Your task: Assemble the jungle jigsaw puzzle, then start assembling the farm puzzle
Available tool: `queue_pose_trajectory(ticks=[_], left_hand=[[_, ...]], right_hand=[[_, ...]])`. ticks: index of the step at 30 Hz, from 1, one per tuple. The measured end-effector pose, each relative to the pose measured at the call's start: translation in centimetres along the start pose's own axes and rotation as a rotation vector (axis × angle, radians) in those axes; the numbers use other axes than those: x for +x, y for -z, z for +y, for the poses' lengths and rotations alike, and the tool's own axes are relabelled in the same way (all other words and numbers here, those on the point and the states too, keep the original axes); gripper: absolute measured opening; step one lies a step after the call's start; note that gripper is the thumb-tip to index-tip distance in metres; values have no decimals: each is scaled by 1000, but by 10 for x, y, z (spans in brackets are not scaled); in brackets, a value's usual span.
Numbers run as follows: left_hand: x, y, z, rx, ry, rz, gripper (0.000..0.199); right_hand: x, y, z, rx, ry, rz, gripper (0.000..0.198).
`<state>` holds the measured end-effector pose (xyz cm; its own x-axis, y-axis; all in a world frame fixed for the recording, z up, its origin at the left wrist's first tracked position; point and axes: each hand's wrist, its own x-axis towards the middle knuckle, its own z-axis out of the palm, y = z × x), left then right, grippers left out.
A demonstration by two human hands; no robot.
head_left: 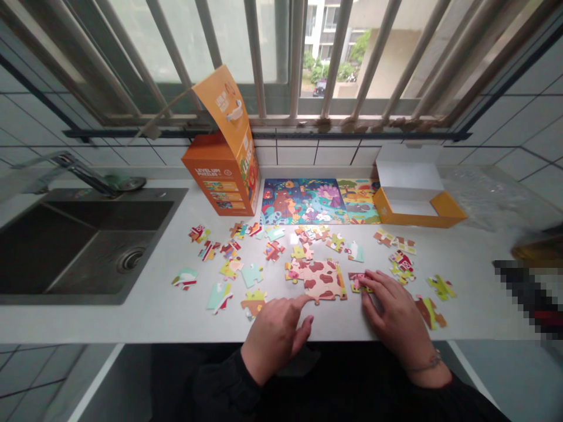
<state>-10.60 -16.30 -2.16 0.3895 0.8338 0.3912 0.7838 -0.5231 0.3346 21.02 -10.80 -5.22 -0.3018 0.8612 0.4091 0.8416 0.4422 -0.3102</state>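
On the white counter lies a joined patch of brown-spotted cow puzzle [323, 279]. My left hand [276, 331] rests at its lower left, the index fingertip touching the patch's edge and the thumb held apart, with nothing in the grasp. Just right of the patch, my right hand [393, 313] has its fingertips on a puzzle piece [356, 282] in pink, brown and green; the fingers cover part of it. A narrow gap separates that piece from the patch. A small pink-and-green puzzle piece [299, 252] sits above the patch.
Loose puzzle pieces [252, 274] lie scattered left, and more puzzle pieces [401, 261] right. Behind stand an orange puzzle box [220, 176] and an open yellow box [417, 218], with a finished animal puzzle [303, 202] between. A sink [99, 296] is at left; clear plastic [479, 190] lies at right.
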Motion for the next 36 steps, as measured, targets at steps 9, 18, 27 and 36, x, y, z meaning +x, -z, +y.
queue_pose_trajectory(ticks=[9, 18, 27, 36], left_hand=[[3, -3, 0, 106, -48, -63, 14], [5, 0, 0, 137, -66, -102, 24], [3, -2, 0, 68, -23, -20, 21], [6, -4, -4, 96, -104, -24, 20]], right_hand=[[-1, -1, 2, -15, 6, -13, 32], [1, 1, -2, -8, -4, -1, 31], [0, 3, -1, 20, 6, 23, 38], [-13, 2, 1, 50, -217, 473, 66]])
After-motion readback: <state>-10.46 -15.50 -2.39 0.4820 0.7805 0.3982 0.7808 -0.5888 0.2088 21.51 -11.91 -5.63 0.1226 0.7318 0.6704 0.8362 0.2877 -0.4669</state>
